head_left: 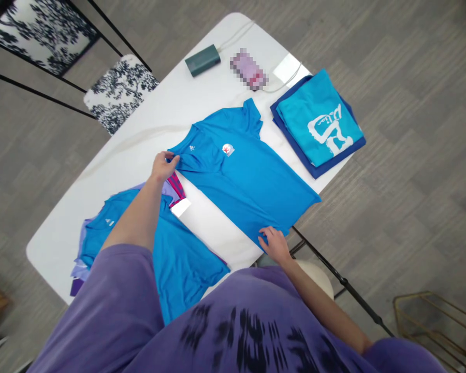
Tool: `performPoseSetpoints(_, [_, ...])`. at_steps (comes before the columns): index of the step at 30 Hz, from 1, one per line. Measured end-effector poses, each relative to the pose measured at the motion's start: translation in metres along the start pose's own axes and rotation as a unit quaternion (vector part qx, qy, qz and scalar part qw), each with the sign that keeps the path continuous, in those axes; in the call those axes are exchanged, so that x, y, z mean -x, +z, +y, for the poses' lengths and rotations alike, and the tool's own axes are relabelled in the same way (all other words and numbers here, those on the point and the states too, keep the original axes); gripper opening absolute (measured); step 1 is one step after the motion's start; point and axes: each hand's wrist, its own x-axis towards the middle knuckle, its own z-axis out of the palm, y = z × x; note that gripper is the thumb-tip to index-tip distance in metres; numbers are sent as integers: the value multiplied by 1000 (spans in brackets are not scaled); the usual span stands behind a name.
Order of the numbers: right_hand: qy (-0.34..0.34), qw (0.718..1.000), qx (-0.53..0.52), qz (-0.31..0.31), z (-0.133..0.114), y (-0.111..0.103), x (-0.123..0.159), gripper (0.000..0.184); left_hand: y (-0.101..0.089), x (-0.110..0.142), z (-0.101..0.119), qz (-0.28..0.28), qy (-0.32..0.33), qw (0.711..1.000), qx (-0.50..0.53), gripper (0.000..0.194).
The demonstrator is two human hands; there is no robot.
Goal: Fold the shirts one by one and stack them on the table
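Observation:
A blue T-shirt (248, 173) with a small round logo on its chest lies spread across the table, its near sleeve folded inward. My left hand (165, 166) is closed in a pinch on the shirt at the shoulder beside the collar. Down at the hem, my right hand (275, 244) has its fingers curled on the corner of the same shirt, gripping the cloth. Under my left forearm is a second blue T-shirt (182, 259), laid over lilac and purple garments and partly hidden by my arm.
A folded stack holds a turquoise shirt (299, 111) with white print on top of navy cloth (316, 170). At the table's (112, 160) far end lie a dark green power bank (203, 60), a blurred pink phone (249, 70) and a cable. A patterned chair (120, 93) stands at the left.

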Motion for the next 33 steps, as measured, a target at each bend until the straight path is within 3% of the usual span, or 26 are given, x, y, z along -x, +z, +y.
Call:
performPoseSetpoints(5, [19,1000,17,-11,-10,7,-5,24,-8,-18,-23,-59,4,998,-22,60])
performPoseSetpoints(9, [4,1000,18,-17,-30,-6,-24,22,-13,-26,-47,-75,42,995,-54,79])
performPoseSetpoints(12, [-43,999,-17,8,-64,-32,-88,28,-16,-28,-68,-61,58,996,-44,78])
performPoseSetpoints(17, [-97,986,-73,112,-147,-78,-274,34,-26,-33,-100,-71,102,992,-17,71])
performPoseSetpoints(20, [-128,982,-63,125,-194,-89,-375,36,-32,-42,-120,-70,111,991,-1,63])
performPoseSetpoints(22, [-121,985,-35,118,-217,-89,-420,43,-33,-52,-132,-71,120,990,13,58])
performPoseSetpoints(26, [-105,988,29,107,-233,-84,-464,49,-28,-67,-151,-67,133,988,34,54])
performPoseSetpoints(30, [-139,980,86,113,-229,-85,-478,25,-25,-69,-156,-63,116,991,38,50])
performPoseSetpoints(33, [-140,981,66,121,-223,-93,-483,19,-25,-69,-153,-56,95,994,26,45])
